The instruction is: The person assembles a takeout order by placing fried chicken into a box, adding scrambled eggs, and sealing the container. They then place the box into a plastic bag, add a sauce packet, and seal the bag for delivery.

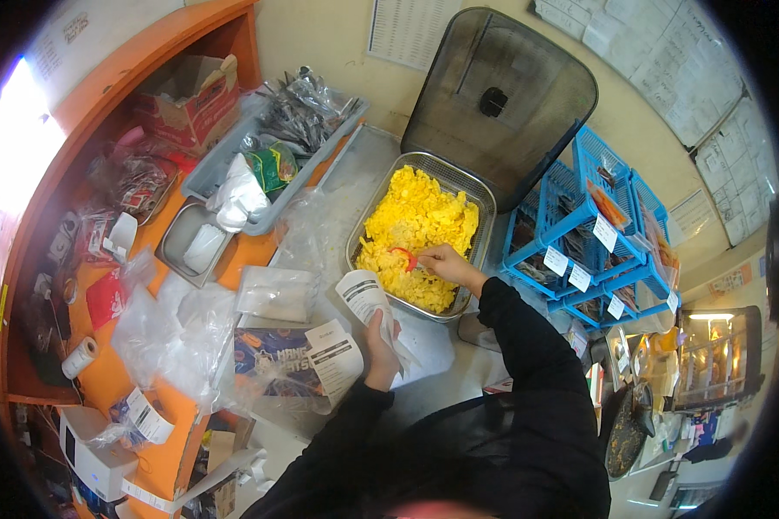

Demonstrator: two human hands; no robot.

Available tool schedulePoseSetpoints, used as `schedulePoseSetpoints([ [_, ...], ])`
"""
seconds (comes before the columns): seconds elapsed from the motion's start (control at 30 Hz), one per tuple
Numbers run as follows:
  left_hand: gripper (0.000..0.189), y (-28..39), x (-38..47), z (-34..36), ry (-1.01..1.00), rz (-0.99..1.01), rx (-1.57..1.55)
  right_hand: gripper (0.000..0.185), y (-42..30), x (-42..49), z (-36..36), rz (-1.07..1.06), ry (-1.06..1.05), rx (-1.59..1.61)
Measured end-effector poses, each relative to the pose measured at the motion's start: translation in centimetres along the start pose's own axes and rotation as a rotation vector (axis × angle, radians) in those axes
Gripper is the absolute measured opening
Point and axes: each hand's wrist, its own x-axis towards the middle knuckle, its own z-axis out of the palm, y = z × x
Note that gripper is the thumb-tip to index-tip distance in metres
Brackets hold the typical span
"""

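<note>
My right hand (450, 265) grips a red utensil (404, 259), perhaps a scoop or spoon, with its curved end in the loose yellow food (412, 224). This food, whose kind I cannot settle, fills most of a perforated metal basket (484, 194). Just in front of the basket's near edge, my left hand (383, 353) is closed around a printed white paper piece (365, 295), which may be a slip or a small bag. Left of that hand, another printed slip (335, 357) lies over a blue printed packet (272, 353).
A dark translucent lid (454, 110) leans against the wall behind the basket. Blue plastic racks (545, 250) with labelled packets stand right. At left are a grey bin (269, 224) of wrapped items, a small metal pan (175, 243), plastic bags (175, 324) and a white printer (97, 447).
</note>
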Motion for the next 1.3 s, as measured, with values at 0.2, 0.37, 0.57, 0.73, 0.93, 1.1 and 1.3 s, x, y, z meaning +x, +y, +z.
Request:
schedulePoseSetpoints([
  [0.2,0.038,0.3,-0.3,1.0,0.115,0.058,-0.032,0.018,-0.9,-0.3,0.4,-0.306,0.136,-0.267],
  [0.37,0.045,1.4,1.2,1.2,0.11,0.083,-0.095,0.007,-5.8,0.6,2.4,-0.384,0.02,-0.947],
  [0.57,0.072,1.6,2.0,0.8,0.197,-0.099,-0.247,0.011,-9.1,1.1,4.9,-0.575,-0.292,-1.008],
  [0.73,0.079,1.4,2.0,0.6,0.168,-0.069,-0.236,0.014,-6.5,2.6,2.8,-0.531,-0.212,-0.441],
  [0.93,0.075,1.4,1.9,0.7,0.137,0.019,-0.247,0.026,-2.4,2.0,1.7,-0.023,-0.205,0.151],
  [1.1,0.061,1.2,0.0,0.7,0.053,0.087,-0.065,0.026,-2.1,0.6,1.0,0.086,-0.046,0.402],
  [1.3,0.032,0.5,-6.9,-0.5,-0.307,0.153,0.404,0.022,-4.9,-4.1,-4.3,0.003,0.182,0.376],
])
